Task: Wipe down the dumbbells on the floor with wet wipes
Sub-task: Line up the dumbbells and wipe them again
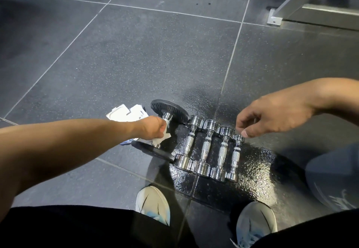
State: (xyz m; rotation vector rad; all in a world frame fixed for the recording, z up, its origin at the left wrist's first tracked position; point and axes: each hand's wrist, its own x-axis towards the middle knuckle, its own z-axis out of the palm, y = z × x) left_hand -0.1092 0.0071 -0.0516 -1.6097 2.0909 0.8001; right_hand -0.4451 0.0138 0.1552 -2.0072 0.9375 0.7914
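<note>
The black-plated dumbbell (pixel 168 110) lies on the floor (pixel 136 53) with its long axis running away from the person, leaning a little to the right at the far end. It has two flat, round, matt black plates with ribbed faces, joined by a short shiny steel handle. The left hand (pixel 153 129) grips that handle between the plates, its fingers closed round a crumpled white wet wipe (pixel 161 140) that wraps the bar.

Just right of it, and touching its near plate, four chrome dumbbells (pixel 206 147) lie side by side on nearly the same axis, their heads touching. They have polished round heads and knurled grips, and each is smaller than the last going right. Over the far head of the smallest, the one furthest from the black-plated dumbbell, the right hand (pixel 272 119) hovers with its fingers loosely curled downward and holding nothing. I cannot tell whether the thumb touches the metal.

Just left of the black-plated dumbbell lies a flat white pack (pixel 124 114), partly under the left forearm; I cannot see what it holds. The floor is dark speckled rubber tile with pale seams, glossy and wet-looking to the dumbbell's right.
</note>
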